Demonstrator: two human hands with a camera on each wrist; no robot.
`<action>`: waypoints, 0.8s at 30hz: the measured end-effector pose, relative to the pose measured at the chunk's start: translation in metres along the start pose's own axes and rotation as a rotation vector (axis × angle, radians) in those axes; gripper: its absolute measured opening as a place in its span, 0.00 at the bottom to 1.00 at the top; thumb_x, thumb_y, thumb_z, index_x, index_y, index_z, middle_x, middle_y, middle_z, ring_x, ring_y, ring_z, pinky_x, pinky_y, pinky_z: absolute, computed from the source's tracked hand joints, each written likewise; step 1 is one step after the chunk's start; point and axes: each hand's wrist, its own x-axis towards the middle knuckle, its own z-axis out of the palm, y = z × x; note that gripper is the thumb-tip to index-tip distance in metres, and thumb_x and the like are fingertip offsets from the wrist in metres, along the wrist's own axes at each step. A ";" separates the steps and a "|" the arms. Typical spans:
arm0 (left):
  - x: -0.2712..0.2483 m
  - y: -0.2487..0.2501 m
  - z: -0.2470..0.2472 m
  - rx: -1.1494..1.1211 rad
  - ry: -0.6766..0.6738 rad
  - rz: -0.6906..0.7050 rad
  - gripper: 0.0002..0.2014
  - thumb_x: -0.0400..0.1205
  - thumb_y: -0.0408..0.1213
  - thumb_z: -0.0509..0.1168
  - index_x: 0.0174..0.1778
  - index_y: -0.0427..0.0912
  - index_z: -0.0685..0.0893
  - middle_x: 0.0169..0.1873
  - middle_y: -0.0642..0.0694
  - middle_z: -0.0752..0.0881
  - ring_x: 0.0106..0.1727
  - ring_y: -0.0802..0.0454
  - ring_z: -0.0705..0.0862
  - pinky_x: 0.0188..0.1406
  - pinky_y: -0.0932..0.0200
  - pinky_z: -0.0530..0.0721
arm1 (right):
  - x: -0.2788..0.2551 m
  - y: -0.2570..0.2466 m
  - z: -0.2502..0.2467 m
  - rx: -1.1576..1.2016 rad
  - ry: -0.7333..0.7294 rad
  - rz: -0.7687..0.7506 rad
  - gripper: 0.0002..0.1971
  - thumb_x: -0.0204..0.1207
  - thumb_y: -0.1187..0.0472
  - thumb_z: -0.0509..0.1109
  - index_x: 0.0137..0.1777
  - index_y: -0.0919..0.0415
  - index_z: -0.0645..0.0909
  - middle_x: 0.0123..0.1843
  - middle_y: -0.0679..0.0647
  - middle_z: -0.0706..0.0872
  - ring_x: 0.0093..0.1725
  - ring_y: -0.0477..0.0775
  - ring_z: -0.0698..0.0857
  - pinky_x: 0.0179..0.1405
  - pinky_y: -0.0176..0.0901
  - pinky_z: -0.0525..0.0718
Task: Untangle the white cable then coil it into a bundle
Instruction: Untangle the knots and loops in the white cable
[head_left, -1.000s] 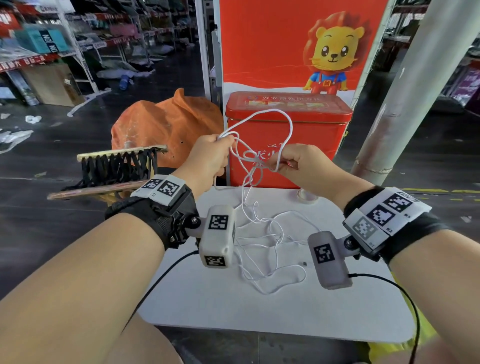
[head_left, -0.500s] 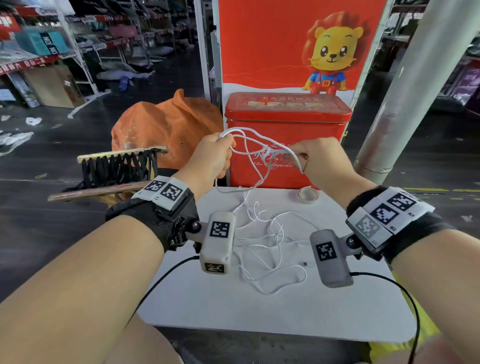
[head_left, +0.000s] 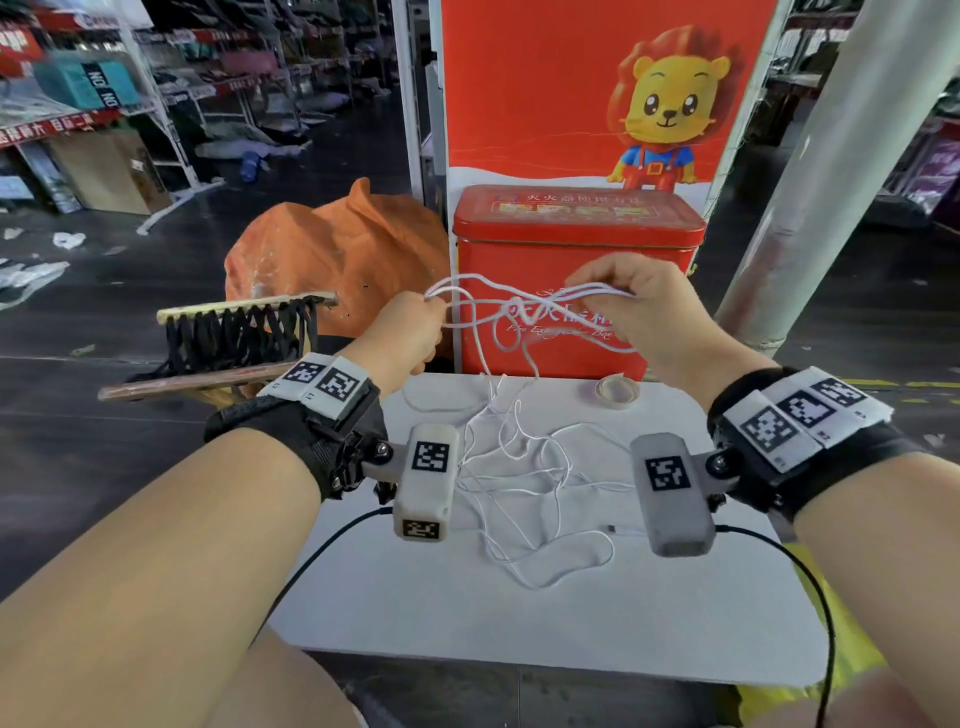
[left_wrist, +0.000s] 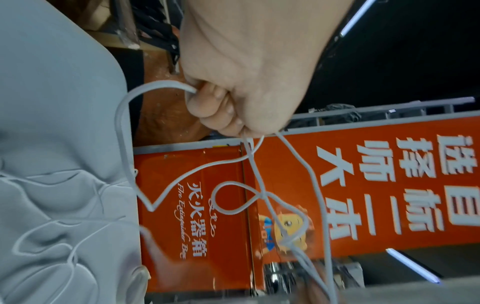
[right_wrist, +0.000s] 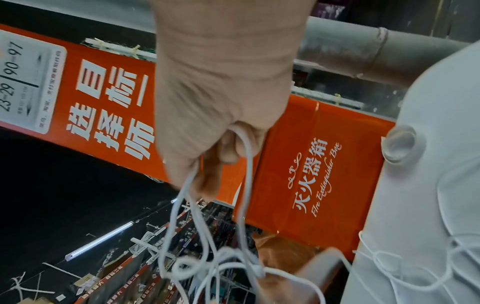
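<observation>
A thin white cable (head_left: 521, 306) is stretched, knotted and looped, between my two hands above a white table (head_left: 519, 623). My left hand (head_left: 434, 304) grips one end of the tangle in a fist, with strands leaving it on both sides in the left wrist view (left_wrist: 221, 115). My right hand (head_left: 587, 296) pinches several strands between thumb and fingers (right_wrist: 215, 164). A small knot (left_wrist: 262, 195) hangs midway. The rest of the cable lies in a loose heap (head_left: 519, 478) on the table, its connector end (head_left: 618, 529) beside my right wrist camera.
A roll of clear tape (head_left: 616, 391) sits at the table's far edge. Behind it stands a red fire extinguisher box (head_left: 571, 249). An orange bag (head_left: 337, 260) and a wooden rack with black straps (head_left: 234, 332) are at the left, a grey pillar (head_left: 831, 182) at the right.
My hands have drawn apart. The tall loop that stood above them is pulled down into flat strands between them, and my right hand has moved right and slightly up.
</observation>
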 end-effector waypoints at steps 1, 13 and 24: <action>0.001 -0.001 -0.003 -0.032 0.042 -0.024 0.14 0.84 0.31 0.49 0.31 0.45 0.65 0.18 0.52 0.61 0.10 0.60 0.56 0.12 0.73 0.53 | 0.000 -0.001 -0.001 0.031 -0.062 0.019 0.07 0.75 0.72 0.69 0.44 0.60 0.85 0.28 0.49 0.80 0.20 0.38 0.72 0.21 0.26 0.69; 0.009 -0.011 -0.004 -0.029 0.224 0.134 0.15 0.88 0.39 0.46 0.52 0.35 0.76 0.30 0.37 0.76 0.22 0.44 0.76 0.19 0.56 0.72 | 0.007 -0.007 0.013 0.633 0.040 0.261 0.22 0.79 0.61 0.69 0.23 0.62 0.70 0.31 0.58 0.81 0.31 0.51 0.84 0.38 0.46 0.88; -0.007 0.002 0.009 0.207 0.266 0.613 0.08 0.89 0.36 0.48 0.49 0.40 0.70 0.27 0.53 0.70 0.20 0.68 0.72 0.22 0.72 0.70 | 0.002 -0.008 0.011 0.143 -0.427 0.505 0.12 0.79 0.51 0.68 0.46 0.61 0.78 0.28 0.51 0.77 0.19 0.43 0.61 0.16 0.31 0.57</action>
